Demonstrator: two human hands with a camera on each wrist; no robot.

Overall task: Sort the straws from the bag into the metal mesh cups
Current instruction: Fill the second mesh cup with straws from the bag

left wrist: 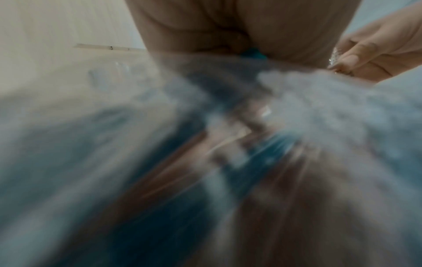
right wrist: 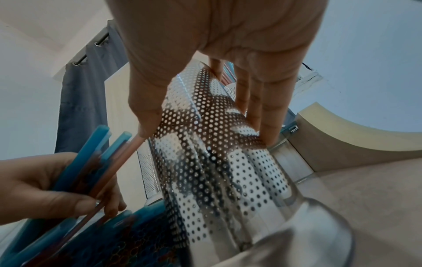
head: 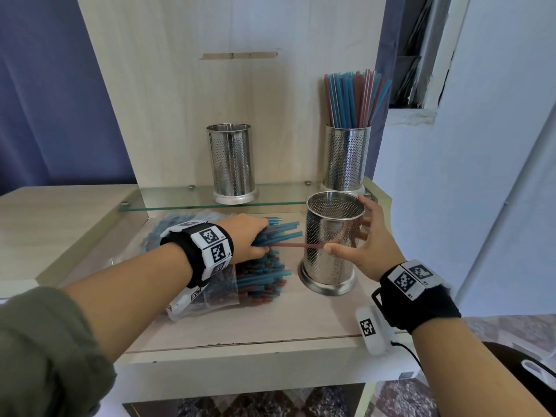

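Observation:
My left hand (head: pixel 263 239) grips a bundle of blue straws (head: pixel 281 231) drawn from the clear plastic bag of straws (head: pixel 228 291), which lies on the counter under that hand. One red straw (head: pixel 296 245) sticks out of the bundle to the right and reaches the front of an empty metal mesh cup (head: pixel 325 266). My right hand (head: pixel 350 236) holds this cup, thumb in front and fingers (right wrist: pixel 262 112) behind. In the right wrist view the thumb tip touches the red straw (right wrist: pixel 124 153) against the cup (right wrist: pixel 217 162). The left wrist view is blurred.
A glass shelf (head: pixel 180 201) at the back carries an empty mesh cup (head: pixel 231 164) and, to the right, a mesh cup (head: pixel 347 158) full of blue and red straws (head: pixel 352 97). A wooden back panel rises behind them. A white tagged device (head: pixel 371 329) lies at the counter's front right.

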